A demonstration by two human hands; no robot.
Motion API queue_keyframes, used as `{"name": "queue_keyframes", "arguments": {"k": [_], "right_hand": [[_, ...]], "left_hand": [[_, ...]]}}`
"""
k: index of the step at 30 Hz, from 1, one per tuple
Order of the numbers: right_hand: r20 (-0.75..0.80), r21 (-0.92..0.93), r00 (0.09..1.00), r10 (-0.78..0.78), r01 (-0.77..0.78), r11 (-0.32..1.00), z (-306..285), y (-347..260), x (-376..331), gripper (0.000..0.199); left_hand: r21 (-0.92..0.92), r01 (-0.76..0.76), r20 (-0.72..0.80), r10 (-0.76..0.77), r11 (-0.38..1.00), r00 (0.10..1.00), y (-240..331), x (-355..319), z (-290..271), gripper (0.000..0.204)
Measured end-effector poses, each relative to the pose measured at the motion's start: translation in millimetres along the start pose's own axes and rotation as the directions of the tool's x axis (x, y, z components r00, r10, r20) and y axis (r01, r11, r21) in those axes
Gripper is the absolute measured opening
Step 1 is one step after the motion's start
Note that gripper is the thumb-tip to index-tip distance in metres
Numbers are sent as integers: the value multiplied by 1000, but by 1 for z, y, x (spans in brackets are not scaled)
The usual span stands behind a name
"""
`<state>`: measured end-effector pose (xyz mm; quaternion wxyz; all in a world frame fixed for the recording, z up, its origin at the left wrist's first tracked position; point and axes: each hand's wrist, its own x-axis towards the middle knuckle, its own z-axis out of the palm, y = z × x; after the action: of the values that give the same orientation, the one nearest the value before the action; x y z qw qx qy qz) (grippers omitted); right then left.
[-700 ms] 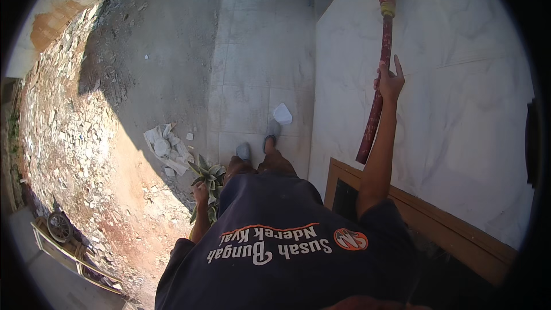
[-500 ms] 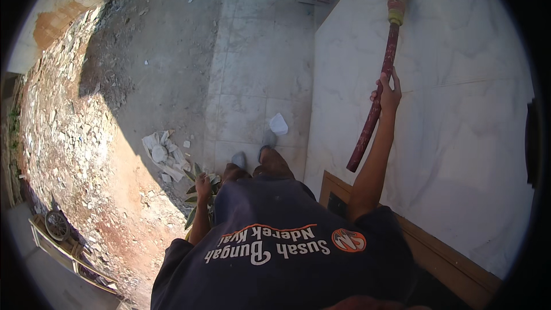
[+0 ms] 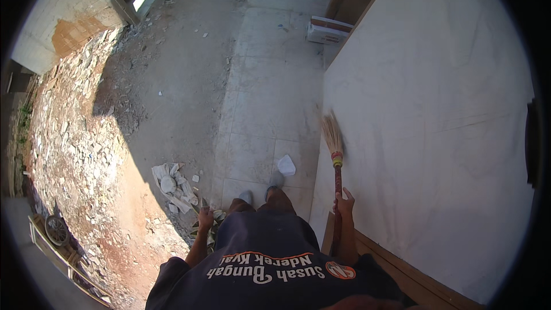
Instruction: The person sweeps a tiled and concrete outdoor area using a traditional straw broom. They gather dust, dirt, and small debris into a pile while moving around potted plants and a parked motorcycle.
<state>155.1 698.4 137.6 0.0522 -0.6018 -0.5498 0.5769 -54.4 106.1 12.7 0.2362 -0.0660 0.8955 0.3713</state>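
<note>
right hand [image 3: 344, 201] grasps a broom [image 3: 338, 177]; left hand [image 3: 205, 218] beside a plant [image 3: 219, 215] — can't tell its grip

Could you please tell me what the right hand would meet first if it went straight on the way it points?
The right hand points up the picture, along the broom it holds; beyond that, the pale wall would probably come first, though depth is unclear.

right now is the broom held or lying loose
Held: the right hand grips the broom by its handle, bristles at the far end.
</note>
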Motion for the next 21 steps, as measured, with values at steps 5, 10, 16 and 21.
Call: {"name": "queue_keyframes", "arguments": {"k": [5,10,16,21], "right_hand": [[24,58,994,-104,103,993,17,-59,-56,61],[106,66,983,-149,142,988,73,-65,-56,53],[108,-145,991,82,-66,987,139,-48,-62,46],[127,-258,992,26,8,966,196,-5,-100,46]], "left_hand": [[290,169,147,-218,942,965,14,4,-3,40],[105,208,99,-219,972,971,81,66,4,38],[-16,-245,12,246,969,969,189,124,-21,34],[41,-285,142,277,958,950,174,197,-49,31]]}}
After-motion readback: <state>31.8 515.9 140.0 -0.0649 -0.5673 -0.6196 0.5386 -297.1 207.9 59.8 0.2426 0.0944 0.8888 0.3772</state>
